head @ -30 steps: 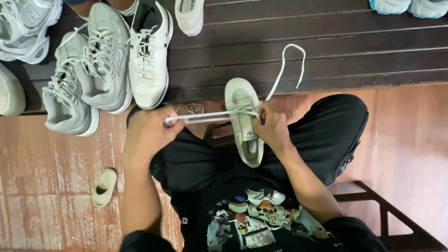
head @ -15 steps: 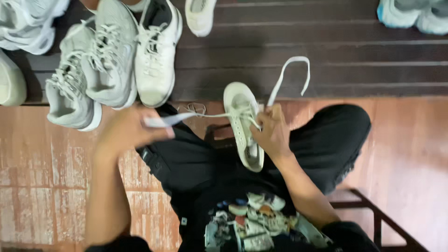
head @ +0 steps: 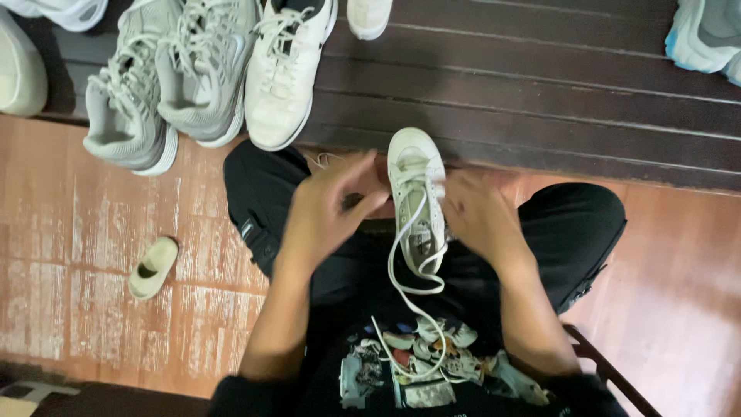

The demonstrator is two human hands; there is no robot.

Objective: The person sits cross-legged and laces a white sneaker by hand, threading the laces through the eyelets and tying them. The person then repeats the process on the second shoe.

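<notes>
White shoe [head: 417, 202] lying on the person's lap, toe toward the dark step [head: 540, 85]; left hand [head: 328, 208] beside the shoe, fingers curled, apparently pinching the lace [head: 401, 282] near the eyelets, though blur obscures the grip; right hand [head: 478, 216] on the shoe's other side, fingers half open, touching its edge; lace trailing loose below the shoe; grey sneakers [head: 166, 77] on the step, well left of the shoe.
</notes>
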